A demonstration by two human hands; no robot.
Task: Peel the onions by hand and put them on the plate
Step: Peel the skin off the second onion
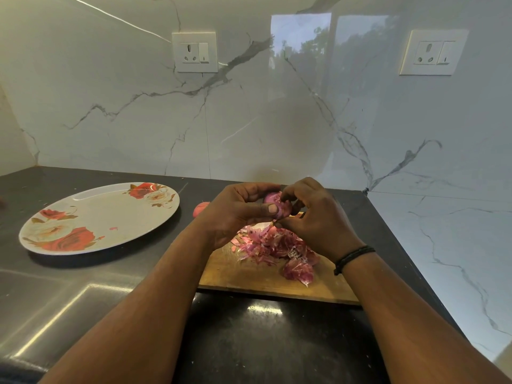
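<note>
A small purple onion (274,200) is held above the wooden cutting board (249,275). My left hand (235,214) cups it, thumb pressed on its side. My right hand (313,217) pinches a strip of skin at the onion's lower edge. A heap of pink onion skins (277,248) lies on the board below the hands. The oval white plate (110,209) with red rose prints sits to the left on the dark counter, holding only a tiny pink scrap. Another onion (200,209) rests on the counter between plate and left hand.
The dark counter (83,286) ends at a marble wall behind and a marble side wall on the right. Two wall sockets (194,52) (433,52) are mounted high on the back wall. A black band circles my right wrist.
</note>
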